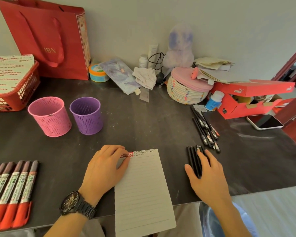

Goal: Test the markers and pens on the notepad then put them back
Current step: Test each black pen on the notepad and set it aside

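A lined notepad (142, 190) lies at the table's front edge, with red and dark test marks along its top. My left hand (104, 168) rests on its upper left corner, fingers loosely bent. My right hand (207, 175) lies flat, fingers straight, on a row of black pens (194, 159) to the right of the pad. Another pile of black pens (204, 127) lies farther back right. Several red-capped markers (12, 192) lie in a row at the front left. A pink mesh cup (50, 116) and a purple mesh cup (86, 115) stand behind, both looking empty.
A red basket (24, 89) and a red paper bag (46, 40) stand at the back left. A woven lidded basket (186, 89), a red shoebox (251, 98), a small bottle (214, 100) and a phone (264, 121) crowd the back right.
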Tool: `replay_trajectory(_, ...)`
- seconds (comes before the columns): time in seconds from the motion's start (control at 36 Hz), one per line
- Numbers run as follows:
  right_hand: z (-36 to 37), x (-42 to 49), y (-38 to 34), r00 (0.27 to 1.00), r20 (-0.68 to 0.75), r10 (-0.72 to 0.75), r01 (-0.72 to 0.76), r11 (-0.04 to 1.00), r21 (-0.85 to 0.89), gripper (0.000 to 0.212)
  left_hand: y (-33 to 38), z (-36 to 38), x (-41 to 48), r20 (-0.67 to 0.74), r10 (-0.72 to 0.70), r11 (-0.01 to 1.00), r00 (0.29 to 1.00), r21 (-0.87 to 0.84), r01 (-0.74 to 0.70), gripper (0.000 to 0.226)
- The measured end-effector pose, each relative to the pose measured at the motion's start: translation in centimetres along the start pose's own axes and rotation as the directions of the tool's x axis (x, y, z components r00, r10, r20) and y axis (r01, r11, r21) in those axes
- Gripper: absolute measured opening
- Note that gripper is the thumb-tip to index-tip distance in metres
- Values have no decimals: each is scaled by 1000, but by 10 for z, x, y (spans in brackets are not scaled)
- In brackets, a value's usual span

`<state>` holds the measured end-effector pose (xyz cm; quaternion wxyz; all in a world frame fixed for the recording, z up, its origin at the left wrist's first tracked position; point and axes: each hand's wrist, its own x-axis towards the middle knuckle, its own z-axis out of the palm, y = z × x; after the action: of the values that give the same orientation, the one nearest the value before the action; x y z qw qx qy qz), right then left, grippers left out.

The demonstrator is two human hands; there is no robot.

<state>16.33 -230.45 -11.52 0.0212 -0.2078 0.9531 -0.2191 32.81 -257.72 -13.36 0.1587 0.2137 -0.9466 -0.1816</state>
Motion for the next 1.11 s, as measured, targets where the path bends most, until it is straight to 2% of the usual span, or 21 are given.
replay_trajectory(0.25,17,-12,-20,996,-14,-88,88,996,-16,62,3,-2,-2,-18,8,1000,1000,-2,-8,26)
replay_trajectory(0.44,5,-6,-24,998,-18,-56,56,998,8,58,2,-1,-3,-34,26,1000,999,-12,-26,32)
replay_trajectory(0.69,-38,85,-18,982,-189,15,-12,1000,20,36,0,0,-2,-21,10,1000,1000,-4,-10,34)
replay_trajectory(0.81,-44,140,-20,979,-204,11,-26,997,-72,35,1,0,-3,-15,-1,1000,1000,-4,1,31)
replay_trajectory(1.03,-36,188,-23,997,-21,78,-80,937,-340,39,2,-2,-2,6,-10,1000,1000,6,10,32)
replay_trajectory(1.11,-31,190,-20,995,-22,98,-99,921,-377,38,3,-3,-2,13,-10,1000,1000,6,10,32)
